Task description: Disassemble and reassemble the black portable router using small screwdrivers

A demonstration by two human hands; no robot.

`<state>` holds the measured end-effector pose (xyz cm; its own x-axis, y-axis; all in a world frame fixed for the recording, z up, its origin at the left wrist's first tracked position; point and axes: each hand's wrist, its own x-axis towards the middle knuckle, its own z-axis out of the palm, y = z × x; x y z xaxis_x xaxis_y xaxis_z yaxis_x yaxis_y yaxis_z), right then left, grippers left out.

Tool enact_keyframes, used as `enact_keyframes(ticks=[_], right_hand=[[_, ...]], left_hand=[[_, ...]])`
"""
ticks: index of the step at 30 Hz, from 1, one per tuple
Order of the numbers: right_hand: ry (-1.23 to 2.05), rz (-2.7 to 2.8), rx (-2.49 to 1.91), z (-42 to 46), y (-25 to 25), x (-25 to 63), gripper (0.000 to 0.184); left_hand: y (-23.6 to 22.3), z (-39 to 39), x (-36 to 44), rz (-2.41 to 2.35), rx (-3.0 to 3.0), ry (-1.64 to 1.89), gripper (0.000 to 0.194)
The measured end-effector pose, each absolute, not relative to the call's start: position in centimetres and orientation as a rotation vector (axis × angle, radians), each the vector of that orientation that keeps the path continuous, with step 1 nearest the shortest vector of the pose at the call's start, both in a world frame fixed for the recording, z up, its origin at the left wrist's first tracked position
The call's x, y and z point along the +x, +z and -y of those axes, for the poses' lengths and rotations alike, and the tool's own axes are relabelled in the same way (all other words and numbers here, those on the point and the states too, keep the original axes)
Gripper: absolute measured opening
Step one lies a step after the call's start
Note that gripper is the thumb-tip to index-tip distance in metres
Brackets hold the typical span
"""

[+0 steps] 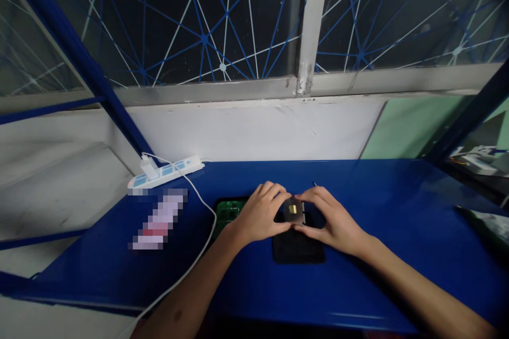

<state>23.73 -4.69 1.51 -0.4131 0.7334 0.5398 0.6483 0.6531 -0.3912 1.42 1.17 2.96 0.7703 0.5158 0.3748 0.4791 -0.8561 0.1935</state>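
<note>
Between both hands is a small flat dark square plate (293, 213) with a gold-coloured patch at its centre; its exact kind I cannot make out. My left hand (262, 213) pinches its left side, thumb below and fingers above. On the opposite side my right hand (330, 220) grips it the same way, by a lighter edge. Beneath the hands a black rectangular pad (298, 249) lies on the blue table, partly covered by them. Left of it, a black-rimmed tray with green contents (228, 212) is partly hidden behind my left hand and wrist.
A white power strip (169, 172) with a plugged-in charger lies at the back left of the blue table (358, 291). Its white cable (204, 204) runs forward past my left forearm. A pixelated flat item (161, 220) lies nearby. At the right edge sits a dark-and-white packet (487, 225).
</note>
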Motion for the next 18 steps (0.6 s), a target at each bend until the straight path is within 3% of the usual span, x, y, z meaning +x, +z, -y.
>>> enact_keyframes(ticks=[12, 18], right_hand=[[0.168, 2.209, -1.024, 4.88, 1.34, 23.67, 0.057], [0.178, 2.189, -1.075, 4.65, 1.2, 23.9, 0.081]], left_hand=[[2.8, -0.76, 1.73, -0.77, 2.986, 0.72, 0.045], [2.41, -0.68, 1.91, -0.8, 2.829, 0.828, 0.056]])
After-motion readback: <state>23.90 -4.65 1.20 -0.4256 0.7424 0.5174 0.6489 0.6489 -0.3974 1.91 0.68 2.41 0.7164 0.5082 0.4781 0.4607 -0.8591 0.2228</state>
